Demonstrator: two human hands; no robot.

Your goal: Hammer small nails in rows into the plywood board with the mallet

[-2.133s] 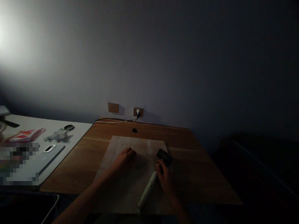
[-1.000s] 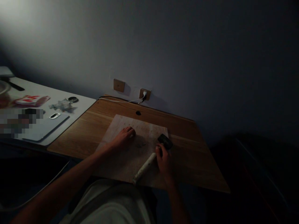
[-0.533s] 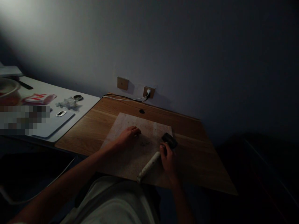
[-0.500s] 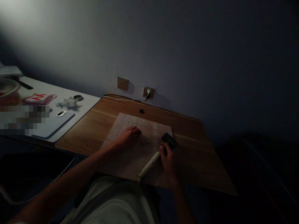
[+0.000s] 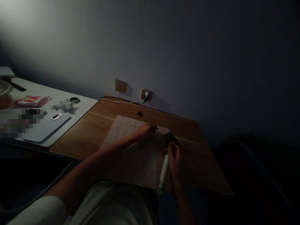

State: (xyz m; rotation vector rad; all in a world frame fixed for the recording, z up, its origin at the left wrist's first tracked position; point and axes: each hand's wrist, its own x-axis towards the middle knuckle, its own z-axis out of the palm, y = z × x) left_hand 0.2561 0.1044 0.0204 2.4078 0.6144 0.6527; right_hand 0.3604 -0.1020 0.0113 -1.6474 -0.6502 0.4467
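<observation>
A pale board (image 5: 126, 150) lies on a wooden desk (image 5: 93, 131) in dim light. My right hand (image 5: 173, 157) is closed round a mallet (image 5: 165, 162) just below its dark head, the whitish handle pointing back toward me. The mallet's head sits near the board's far right corner. My left hand (image 5: 147, 130) rests on the far part of the board, fingers curled together as if pinching something too small and dark to name. My left forearm crosses the board.
A white table (image 5: 77, 107) adjoins on the left with a grey laptop (image 5: 44, 128), a red-and-white packet (image 5: 31, 100), crumpled wrapping and a small round lid. Two wall sockets (image 5: 146, 93) and a white cable run behind the desk. The right side is dark.
My left hand has slid right and farther along the board. My right hand has swung the mallet so its handle points nearly straight back at me, and the head has lifted slightly.
</observation>
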